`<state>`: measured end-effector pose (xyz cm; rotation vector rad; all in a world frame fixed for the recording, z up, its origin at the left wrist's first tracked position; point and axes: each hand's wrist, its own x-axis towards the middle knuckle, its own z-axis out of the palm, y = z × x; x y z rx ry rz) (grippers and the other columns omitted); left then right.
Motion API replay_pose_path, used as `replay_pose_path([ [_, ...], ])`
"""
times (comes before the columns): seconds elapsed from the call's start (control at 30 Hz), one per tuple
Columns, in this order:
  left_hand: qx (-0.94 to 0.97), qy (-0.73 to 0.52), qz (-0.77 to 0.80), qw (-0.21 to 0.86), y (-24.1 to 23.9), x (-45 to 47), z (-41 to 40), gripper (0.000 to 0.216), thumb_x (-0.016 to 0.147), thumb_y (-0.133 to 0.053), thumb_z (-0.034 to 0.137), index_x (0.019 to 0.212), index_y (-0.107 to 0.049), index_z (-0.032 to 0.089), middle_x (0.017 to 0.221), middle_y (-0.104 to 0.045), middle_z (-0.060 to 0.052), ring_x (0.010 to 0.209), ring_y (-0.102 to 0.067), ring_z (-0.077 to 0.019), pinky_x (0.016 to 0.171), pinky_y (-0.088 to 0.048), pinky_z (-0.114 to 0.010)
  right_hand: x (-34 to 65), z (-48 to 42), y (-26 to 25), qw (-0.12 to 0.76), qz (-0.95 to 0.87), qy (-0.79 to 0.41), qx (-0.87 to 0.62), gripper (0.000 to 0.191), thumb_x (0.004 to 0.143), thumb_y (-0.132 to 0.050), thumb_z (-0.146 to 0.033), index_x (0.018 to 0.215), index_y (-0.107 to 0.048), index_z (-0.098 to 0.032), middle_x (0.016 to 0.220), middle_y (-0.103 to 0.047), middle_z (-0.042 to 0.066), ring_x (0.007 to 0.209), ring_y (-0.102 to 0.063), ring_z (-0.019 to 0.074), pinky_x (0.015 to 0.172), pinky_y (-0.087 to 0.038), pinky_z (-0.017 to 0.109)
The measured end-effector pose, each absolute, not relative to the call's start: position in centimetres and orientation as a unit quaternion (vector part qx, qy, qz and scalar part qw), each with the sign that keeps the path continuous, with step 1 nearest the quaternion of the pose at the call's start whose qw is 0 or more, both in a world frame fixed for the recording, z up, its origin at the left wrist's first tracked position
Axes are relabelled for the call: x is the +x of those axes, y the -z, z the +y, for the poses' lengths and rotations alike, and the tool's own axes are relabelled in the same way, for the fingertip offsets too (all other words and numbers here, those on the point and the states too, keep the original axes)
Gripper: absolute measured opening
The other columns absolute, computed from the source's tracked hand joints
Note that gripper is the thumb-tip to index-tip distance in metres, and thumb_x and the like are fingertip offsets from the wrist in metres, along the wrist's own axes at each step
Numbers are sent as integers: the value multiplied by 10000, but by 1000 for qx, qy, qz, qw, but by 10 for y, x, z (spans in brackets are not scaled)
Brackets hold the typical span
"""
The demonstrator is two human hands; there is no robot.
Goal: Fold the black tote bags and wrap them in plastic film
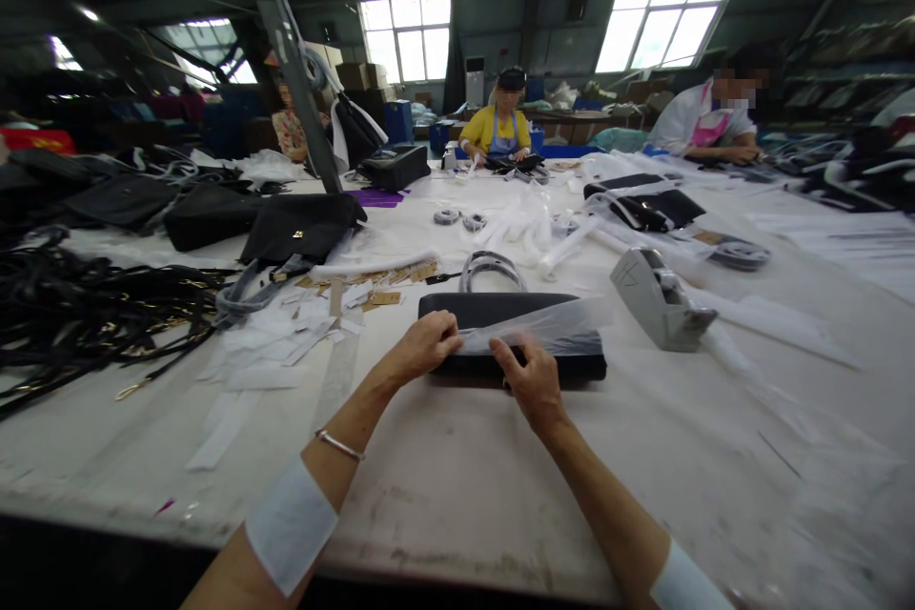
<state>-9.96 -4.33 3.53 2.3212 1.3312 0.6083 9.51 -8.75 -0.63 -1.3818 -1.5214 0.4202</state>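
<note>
A black handbag lies flat on the white work table in front of me, its handles at the far side. A sheet of thin clear plastic wrap lies over its near right part. My left hand is closed, pinching the left end of the plastic at the bag's near edge. My right hand rests on the bag's near edge with fingers pressed on the plastic.
A grey tape dispenser stands right of the bag. Paper tags and white strips lie to the left, beside a heap of black straps and more black bags. Other workers sit at the far end of the table.
</note>
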Motion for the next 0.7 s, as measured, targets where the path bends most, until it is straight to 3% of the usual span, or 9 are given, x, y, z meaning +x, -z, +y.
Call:
replay_pose_path([
  [0.1,839,-214,470,173,-35,-99,-46,98,817,-530,205,725,-509,180,766,-538,-2,734,-494,-150,683,-379,-271,101,-87,-6,515,-559,-265,-593,452,850,-531,-560,832,-724,-152,636,-676,40,675,-650,223,667,-498,306],
  [0.27,823,-202,485,217,-43,-100,-45,154,825,-553,302,722,-546,187,726,-569,3,696,-520,-148,633,-363,-258,106,-84,-5,543,-577,-232,-564,393,860,-511,-503,801,-714,-171,793,-708,49,807,-643,233,802,-475,343],
  [0.37,806,-195,508,235,-51,-100,-40,245,902,-445,391,841,-589,202,712,-596,1,659,-536,-156,607,-350,-261,107,-83,0,534,-591,-205,-569,409,867,-494,-509,800,-709,-168,791,-701,56,810,-631,237,846,-453,369],
  [0.47,813,-178,508,223,-54,-96,-32,219,894,-456,359,902,-621,214,759,-636,-9,684,-559,-161,629,-358,-261,107,-82,2,528,-593,-203,-572,413,873,-486,-511,814,-707,-168,803,-701,59,817,-629,238,863,-445,374],
  [0.7,831,-135,470,263,-52,-93,-15,128,756,-552,283,734,-631,184,692,-596,13,660,-517,-140,595,-343,-238,107,-80,5,540,-587,-196,-571,389,868,-500,-504,806,-709,-182,817,-720,66,850,-647,250,905,-447,394],
])
